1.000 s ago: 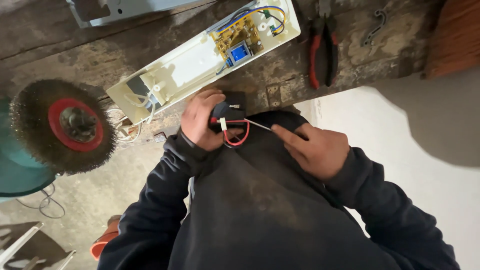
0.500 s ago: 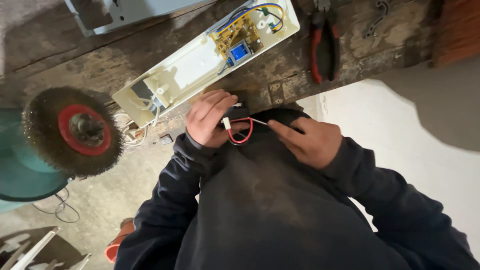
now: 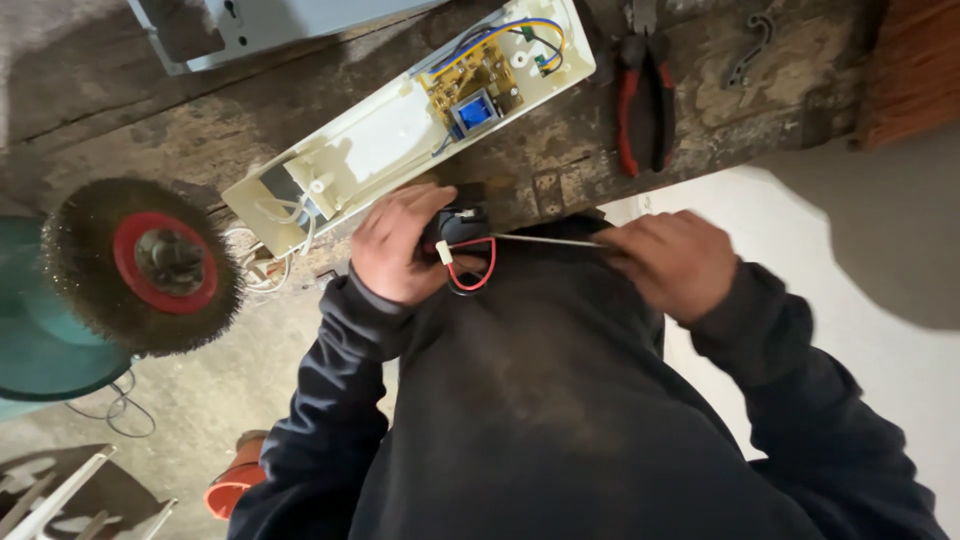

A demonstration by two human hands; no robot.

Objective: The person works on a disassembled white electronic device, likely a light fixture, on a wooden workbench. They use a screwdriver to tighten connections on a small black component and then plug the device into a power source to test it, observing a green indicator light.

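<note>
1. The left hand (image 3: 400, 245) is closed around a small black component (image 3: 462, 226), held just below the near edge of the worktop (image 3: 120, 120). The fingers cover most of it, so its shape cannot be made out.
2. A loop of red wire (image 3: 478, 272) hangs from the black component, with a small white connector (image 3: 444, 252) beside the thumb.
3. The right hand (image 3: 672, 262) is curled shut on the handle end of a thin metal tool (image 3: 545, 241). The handle is hidden inside the fist; only the slim shaft shows, its tip reaching the black component.
4. Above the black component, on the worktop, lies an open white casing (image 3: 380, 150) with a circuit board (image 3: 478, 85) and coloured wires exposed.
5. Right of the casing lie red-handled pliers (image 3: 642, 105), their jaws cut off by the top edge.
6. Left of the black component stands a wire brush wheel (image 3: 145, 265) with a red hub.
7. Dark sleeves and torso block everything below the hands.
</note>
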